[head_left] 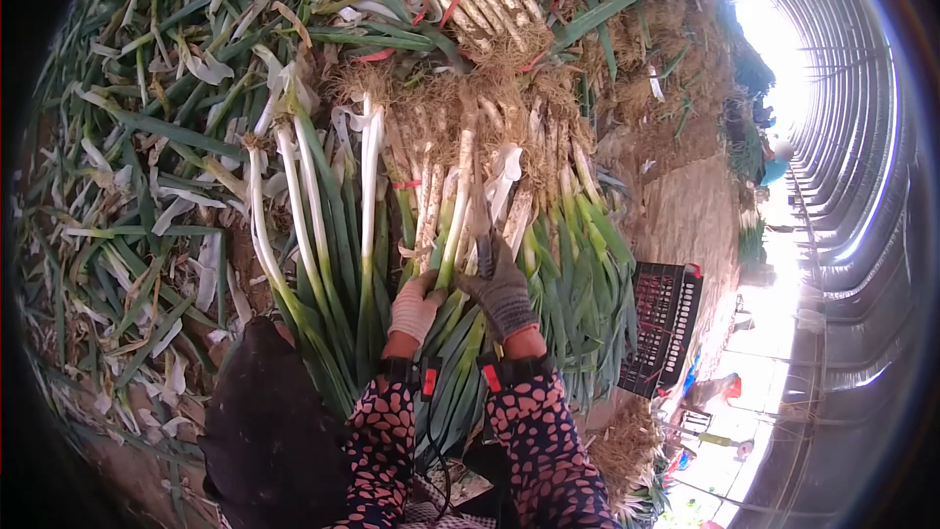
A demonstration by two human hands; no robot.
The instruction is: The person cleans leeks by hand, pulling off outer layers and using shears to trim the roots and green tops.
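My left hand [415, 306], in a pale striped glove, is closed around the green lower part of a leek [458, 201]. The leek's white shank points away from me, its roots at the far end. Close beside it on the right, my right hand [503, 296] wears a dirty grey glove. Its fingers are bent around a narrow brownish piece that I cannot make out, and its thumb lies near the same leek. Beneath both hands spreads a pile of unpeeled leeks [578, 264]. Several cleaner white leeks [305, 201] lie to the left.
Leaf and skin scraps [147, 235] cover the ground at left. A bundle of leeks [490, 0] with red ties lies at the far side. A black plastic crate [662, 328] stands at right, and a dark rounded object [269, 431] sits by my left arm.
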